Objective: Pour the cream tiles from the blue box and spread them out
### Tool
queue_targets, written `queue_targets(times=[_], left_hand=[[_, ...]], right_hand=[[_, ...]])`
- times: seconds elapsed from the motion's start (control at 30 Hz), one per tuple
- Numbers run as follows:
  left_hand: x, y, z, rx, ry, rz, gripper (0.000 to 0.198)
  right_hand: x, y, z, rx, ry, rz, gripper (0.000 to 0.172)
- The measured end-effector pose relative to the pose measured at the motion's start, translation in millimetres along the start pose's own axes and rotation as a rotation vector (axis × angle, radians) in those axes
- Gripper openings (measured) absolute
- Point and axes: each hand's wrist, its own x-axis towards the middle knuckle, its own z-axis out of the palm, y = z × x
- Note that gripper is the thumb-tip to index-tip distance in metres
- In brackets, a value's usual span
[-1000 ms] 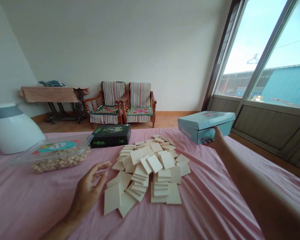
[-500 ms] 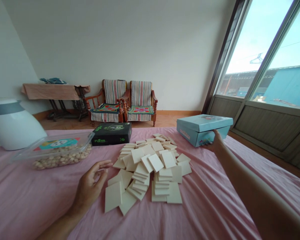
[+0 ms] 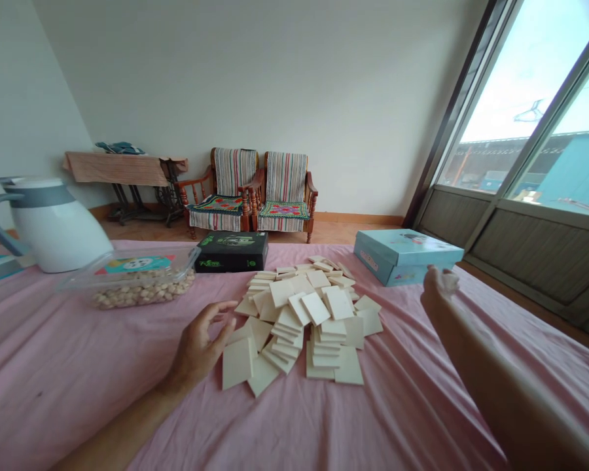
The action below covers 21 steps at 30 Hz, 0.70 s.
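Pink-sheeted bed [image 3: 69, 373] under a heap of cream square tiles [image 3: 315, 308], a blue box [image 3: 400, 256], black box [image 3: 232, 252], clear tub [image 3: 127, 288].

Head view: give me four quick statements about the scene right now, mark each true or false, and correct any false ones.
1. The left hand holds a tile. False: it is open and empty, beside the pile of cream square tiles.
2. The black box sits between the clear plastic tub and the blue box. True.
3. The right hand is nearer the blue box than the tiles. True.
4. The clear plastic tub is empty. False: it holds pale rounded nuts or beans.
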Motion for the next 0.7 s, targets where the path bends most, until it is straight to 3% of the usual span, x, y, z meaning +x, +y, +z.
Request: queue_targets(times=[0.1, 0.17, 0.2, 0.27, 0.37, 0.47, 0.57, 0.7], left_hand=[[-4.4, 6.3, 3.0, 0.124, -0.054, 0.172, 0.046], [-8.7, 10.3, 6.1, 0.208, -0.127, 0.246, 0.061], [-11.1, 12.2, 7.6, 0.246, -0.173, 0.268, 0.07], [-15.8, 15.9, 10.3, 0.313, -0.263, 0.293, 0.089], [-21.5, 21.0, 12.5, 0.392, -0.352, 0.326, 0.109], [-24.5, 24.8, 13.8, 0.436, -0.361, 0.343, 0.114], [-25.0, 24.9, 15.0, 0.463, -0.319, 0.374, 0.114], [-23.0, 20.3, 14.2, 0.523, -0.175, 0.375, 0.112]], right_hand=[[-43.0, 0.5, 10.6, -0.018, -0.103, -0.135, 0.049], [-78.8, 2.7, 22.2, -0.041, -0.342, -0.173, 0.047], [-97.3, 4.1, 28.3, -0.077, -0.551, -0.224, 0.052], [-132.3, 6.7, 39.8, -0.154, -0.716, -0.33, 0.069], [-171.3, 8.6, 55.0, -0.314, -0.768, -0.54, 0.082], [-191.5, 7.8, 70.5, -0.477, -0.775, -0.624, 0.087], [-202.6, 5.8, 86.8, -0.602, -0.734, -0.635, 0.089], [-224.1, 4.4, 108.3, -0.617, -0.748, -0.658, 0.081]])
